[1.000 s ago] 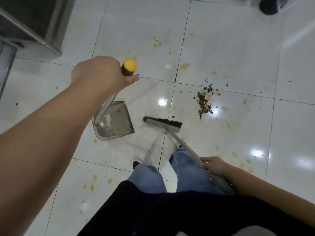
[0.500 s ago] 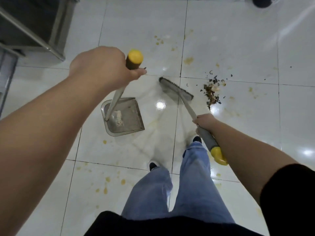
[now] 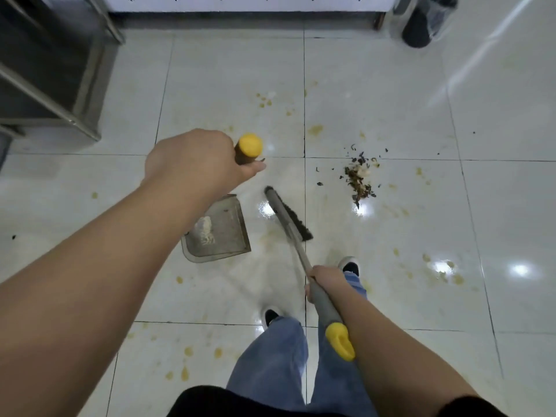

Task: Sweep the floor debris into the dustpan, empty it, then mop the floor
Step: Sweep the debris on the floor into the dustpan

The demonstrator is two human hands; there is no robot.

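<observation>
My left hand grips the yellow-capped top of the dustpan handle. The grey dustpan rests on the white tiles below it, with a pale clump of dirt inside. My right hand grips the grey broom shaft, which ends in a yellow cap near my forearm. The broom head with dark bristles sits just right of the dustpan. A small pile of dark and pale debris lies on the floor further right, apart from the broom.
Yellow-brown stains dot the tiles around me. A metal cabinet stands at the far left. A dark bin stands at the back right by a wall base. My feet and blue jeans are below the broom.
The broom head has swung from beside the debris pile back toward me and now lies next to the dustpan. The camera has tilted up, showing the back wall.
</observation>
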